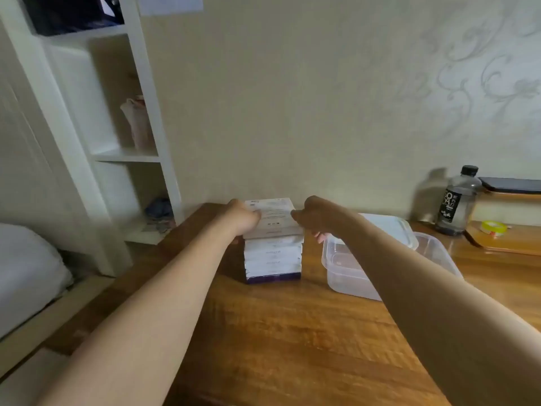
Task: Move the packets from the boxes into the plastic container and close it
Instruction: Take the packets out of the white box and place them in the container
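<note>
The left hand (244, 219) clasps the left edge of the top white box (272, 213) on a stack of flat white cardboard boxes (273, 259). The stack stands on the brown wooden table (292, 332) by the wall. The right hand (314, 219) curls at that box's right edge, seemingly gripping it, though blur hides the fingers. Just right sits the clear rectangular plastic container (348, 276), open, with its translucent lid (392, 227) behind it.

bottle (456, 200) label: "SODA" | boxes (273, 247) print: blurred, unreadable
</note>
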A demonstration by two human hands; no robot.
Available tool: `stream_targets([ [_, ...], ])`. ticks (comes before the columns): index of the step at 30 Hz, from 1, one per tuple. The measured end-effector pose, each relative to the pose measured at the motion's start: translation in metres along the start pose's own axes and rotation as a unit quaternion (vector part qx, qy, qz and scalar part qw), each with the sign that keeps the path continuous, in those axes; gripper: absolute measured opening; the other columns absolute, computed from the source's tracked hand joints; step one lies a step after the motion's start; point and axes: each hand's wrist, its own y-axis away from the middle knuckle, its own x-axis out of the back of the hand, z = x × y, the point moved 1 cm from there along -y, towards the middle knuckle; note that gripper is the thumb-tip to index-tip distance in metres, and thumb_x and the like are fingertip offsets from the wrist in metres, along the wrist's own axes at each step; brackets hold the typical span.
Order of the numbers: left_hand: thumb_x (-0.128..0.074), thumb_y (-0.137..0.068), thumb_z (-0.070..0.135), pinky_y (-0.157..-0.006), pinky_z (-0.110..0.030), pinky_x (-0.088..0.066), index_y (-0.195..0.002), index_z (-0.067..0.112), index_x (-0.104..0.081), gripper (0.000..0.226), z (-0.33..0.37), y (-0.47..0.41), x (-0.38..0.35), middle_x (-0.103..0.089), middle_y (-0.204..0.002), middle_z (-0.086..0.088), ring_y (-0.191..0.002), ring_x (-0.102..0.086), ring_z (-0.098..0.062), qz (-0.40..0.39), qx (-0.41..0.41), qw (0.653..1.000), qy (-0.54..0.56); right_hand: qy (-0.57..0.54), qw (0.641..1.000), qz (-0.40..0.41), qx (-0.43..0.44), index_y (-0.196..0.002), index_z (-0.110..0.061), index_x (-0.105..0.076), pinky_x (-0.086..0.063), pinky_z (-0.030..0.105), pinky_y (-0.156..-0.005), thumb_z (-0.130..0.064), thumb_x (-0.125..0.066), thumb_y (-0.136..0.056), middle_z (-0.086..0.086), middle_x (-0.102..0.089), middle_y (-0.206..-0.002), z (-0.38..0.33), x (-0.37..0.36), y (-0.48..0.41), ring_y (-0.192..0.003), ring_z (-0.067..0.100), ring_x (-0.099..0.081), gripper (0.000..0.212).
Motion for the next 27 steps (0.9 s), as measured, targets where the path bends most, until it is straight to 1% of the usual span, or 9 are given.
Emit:
stream_targets([
  [2, -0.056, -0.102, 0.037, -0.068, -0.031, -0.058, -0.107, 0.022, -0.054, 0.017, -0.006, -0.004, -0.001, -0.061, -0.098, -0.002, -0.082, -0.062, -0.021, 0.001, 0.016, 0.999, 0.039, -0.011, 1.0, 0.006, -0.022, -0.086, -0.008, -0.05, -0.061, 0.035, -0.075, -0.039, -0.039, -0.104, 0.011, -0.062, -0.077, -0.002, -0.007, -0.005, -0.059, 0.026, -0.064, 0.038],
  [5, -0.064, -0.1, 0.03, -0.08, -0.035, -0.062, -0.101, 0.017, -0.057, 0.015, -0.017, -0.011, -0.008, -0.064, -0.105, -0.004, -0.094, -0.066, -0.025, -0.028, 0.042, 0.994, 0.093, -0.046, 0.999, 0.01, -0.024, -0.096, -0.004, -0.054, -0.052, 0.031, -0.059, -0.036, -0.037, -0.104, 0.007, -0.052, -0.071, -0.004, -0.017, -0.012, -0.057, 0.023, -0.052, 0.036],
  [7, -0.068, -0.098, 0.026, -0.081, -0.036, -0.063, -0.091, 0.018, -0.055, 0.017, -0.02, -0.015, -0.009, -0.065, -0.105, -0.005, -0.097, -0.066, -0.025, -0.035, 0.05, 0.991, 0.116, -0.05, 0.998, 0.021, -0.015, -0.098, -0.007, -0.053, -0.046, 0.029, -0.052, -0.03, -0.038, -0.104, 0.004, -0.051, -0.073, -0.005, -0.021, -0.014, -0.058, 0.021, -0.05, 0.028],
  [12, -0.073, -0.095, 0.024, -0.059, -0.027, -0.052, -0.09, 0.016, -0.058, 0.018, -0.022, -0.023, -0.006, -0.07, -0.098, -0.007, -0.08, -0.067, -0.019, -0.053, 0.078, 0.985, 0.146, -0.073, 0.995, 0.064, -0.004, -0.093, -0.009, -0.055, -0.045, 0.026, -0.054, -0.018, -0.047, -0.099, 0.004, -0.062, -0.092, -0.004, -0.028, -0.021, -0.069, 0.018, -0.056, 0.013],
  [16, -0.074, -0.094, 0.021, -0.055, -0.024, -0.041, -0.088, 0.016, -0.059, 0.016, -0.016, -0.026, 0.0, -0.07, -0.092, -0.006, -0.067, -0.06, -0.017, -0.068, 0.093, 0.981, 0.155, -0.121, 0.988, 0.095, -0.016, -0.08, -0.009, -0.051, -0.044, 0.028, -0.059, -0.011, -0.047, -0.094, 0.003, -0.058, -0.081, -0.002, -0.029, -0.019, -0.069, 0.018, -0.054, 0.015],
  [20, -0.076, -0.092, 0.018, -0.052, -0.023, -0.036, -0.093, 0.013, -0.061, 0.016, -0.006, -0.024, 0.005, -0.063, -0.094, -0.008, -0.068, -0.049, -0.017, -0.084, 0.106, 0.969, 0.207, -0.194, 0.973, 0.118, -0.029, -0.077, -0.006, -0.052, -0.04, 0.031, -0.056, -0.008, -0.047, -0.091, 0.007, -0.056, -0.076, 0.004, -0.022, -0.013, -0.063, 0.02, -0.048, 0.014],
  [22, -0.078, -0.09, 0.016, -0.051, -0.023, -0.039, -0.101, 0.012, -0.066, 0.017, 0.001, -0.018, 0.006, -0.064, -0.097, -0.008, -0.07, -0.048, -0.016, -0.096, 0.101, 0.954, 0.264, -0.251, 0.959, 0.128, -0.024, -0.085, 0.0, -0.058, -0.045, 0.032, -0.055, -0.005, -0.047, -0.089, 0.019, -0.069, -0.089, 0.011, -0.017, -0.009, -0.064, 0.025, -0.055, 0.012],
  [24, -0.077, -0.09, 0.013, -0.054, -0.025, -0.048, -0.106, 0.014, -0.068, 0.019, 0.01, -0.01, 0.002, -0.068, -0.106, -0.01, -0.078, -0.056, -0.019, -0.121, 0.088, 0.926, 0.347, -0.347, 0.929, 0.13, -0.016, -0.09, 0.006, -0.058, -0.056, 0.033, -0.057, 0.0, -0.047, -0.091, 0.026, -0.07, -0.097, 0.021, -0.009, -0.003, -0.066, 0.031, -0.065, 0.013],
  [27, -0.071, -0.092, 0.005, -0.061, -0.036, -0.062, -0.115, 0.014, -0.066, 0.025, 0.028, 0.007, -0.013, -0.07, -0.115, -0.015, -0.093, -0.069, -0.027, -0.177, 0.072, 0.84, 0.508, -0.475, 0.871, 0.127, 0.001, -0.097, 0.006, -0.058, -0.063, 0.039, -0.063, 0.002, -0.05, -0.098, 0.021, -0.066, -0.1, 0.042, 0.007, 0.013, -0.082, 0.033, -0.072, 0.009],
])
